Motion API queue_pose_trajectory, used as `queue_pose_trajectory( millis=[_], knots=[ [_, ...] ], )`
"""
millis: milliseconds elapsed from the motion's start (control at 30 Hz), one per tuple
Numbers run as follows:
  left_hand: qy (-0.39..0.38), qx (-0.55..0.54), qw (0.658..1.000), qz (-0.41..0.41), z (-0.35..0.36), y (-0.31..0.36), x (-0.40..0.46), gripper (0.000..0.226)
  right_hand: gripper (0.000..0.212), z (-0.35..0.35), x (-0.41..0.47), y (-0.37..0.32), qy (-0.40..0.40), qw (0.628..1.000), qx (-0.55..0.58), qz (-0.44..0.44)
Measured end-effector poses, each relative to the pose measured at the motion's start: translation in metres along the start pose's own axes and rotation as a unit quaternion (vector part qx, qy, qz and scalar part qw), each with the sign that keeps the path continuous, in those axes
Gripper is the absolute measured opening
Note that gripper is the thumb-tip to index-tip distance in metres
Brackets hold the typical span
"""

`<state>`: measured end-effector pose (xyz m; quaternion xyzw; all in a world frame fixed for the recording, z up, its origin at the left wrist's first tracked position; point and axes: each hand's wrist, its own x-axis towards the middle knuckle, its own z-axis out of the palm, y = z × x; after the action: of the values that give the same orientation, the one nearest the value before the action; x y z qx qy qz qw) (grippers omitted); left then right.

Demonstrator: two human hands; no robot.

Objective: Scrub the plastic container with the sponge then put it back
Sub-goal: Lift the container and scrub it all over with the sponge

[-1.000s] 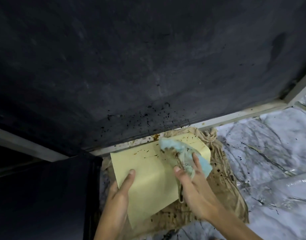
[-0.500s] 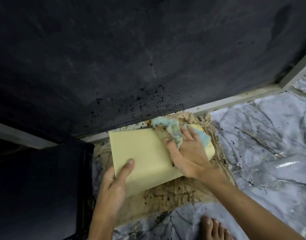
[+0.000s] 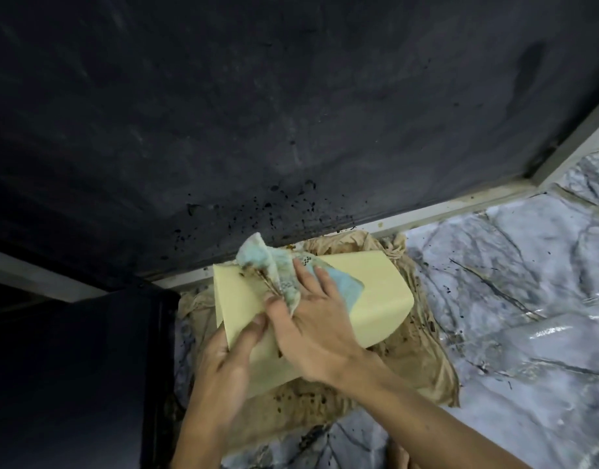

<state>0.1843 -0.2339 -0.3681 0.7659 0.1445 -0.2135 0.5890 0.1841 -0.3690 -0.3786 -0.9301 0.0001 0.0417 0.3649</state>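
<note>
A pale yellow plastic container (image 3: 379,292) lies on its side on a stained brown cloth (image 3: 423,363) on the floor. My left hand (image 3: 223,363) grips its near left edge, thumb on the upper face. My right hand (image 3: 311,319) presses a soft light-blue sponge (image 3: 274,265), soiled with brown marks, onto the container's upper face near its far left corner. The sponge is bunched up and sticks up past the container's far edge. The container's opening is hidden.
A dark wall (image 3: 291,113) with black splatter rises just behind the container, edged by a pale skirting strip (image 3: 443,211). A dark cabinet side (image 3: 71,377) stands at the left. Grey marble-pattern floor (image 3: 528,299) with black specks spreads to the right.
My right hand has slid the sponge leftward across the container's upper face. My left hand has shifted up so its thumb meets my right hand. The container has turned a little.
</note>
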Motion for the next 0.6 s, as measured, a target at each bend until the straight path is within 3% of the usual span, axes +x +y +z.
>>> queue_pose_trajectory(
  millis=[167, 267, 433, 533, 600],
  knots=[
    [0.029, -0.037, 0.999, -0.023, -0.001, -0.006, -0.003, 0.021, 0.055, -0.012, -0.022, 0.085, 0.063, 0.991, -0.041, 0.110],
    [0.028, -0.076, 0.995, -0.058, -0.005, -0.009, -0.002, 0.033, 0.059, -0.023, -0.023, 0.121, 0.091, 0.982, -0.020, 0.162],
    [-0.057, -0.089, 0.988, -0.109, -0.019, 0.013, 0.014, 0.065, 0.032, -0.037, -0.014, 0.139, 0.099, 0.942, 0.182, 0.264],
    [-0.086, -0.090, 0.983, -0.138, -0.023, 0.035, 0.035, 0.042, 0.036, -0.044, -0.021, 0.136, 0.106, 0.919, 0.252, 0.285],
    [-0.088, -0.093, 0.984, -0.127, -0.028, 0.038, 0.048, 0.043, 0.042, -0.044, -0.026, 0.142, 0.099, 0.899, 0.286, 0.315]
  ],
)
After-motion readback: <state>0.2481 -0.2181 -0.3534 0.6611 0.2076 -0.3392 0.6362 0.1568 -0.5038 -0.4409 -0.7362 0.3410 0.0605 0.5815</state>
